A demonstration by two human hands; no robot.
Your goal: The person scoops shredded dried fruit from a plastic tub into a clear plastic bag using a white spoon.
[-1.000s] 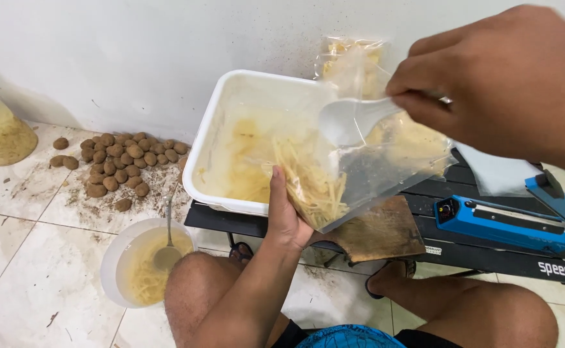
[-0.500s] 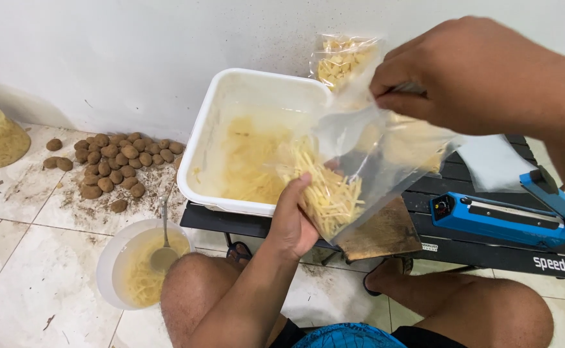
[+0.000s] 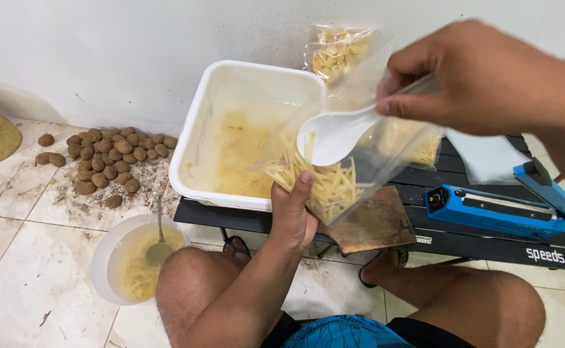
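Potatoes [image 3: 105,158] on floor, blue sealer [image 3: 501,206], bowl [image 3: 111,248].

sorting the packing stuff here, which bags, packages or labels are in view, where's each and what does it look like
Clear plastic bag of pale potato strips: centre, held open by the left hand; the right hand holds a white plastic spoon at its mouth.
Filled clear bag of pale pieces: leaning on the wall behind the white tub.
Small white label: on the black table's front edge.
White lettering: table edge, far right.
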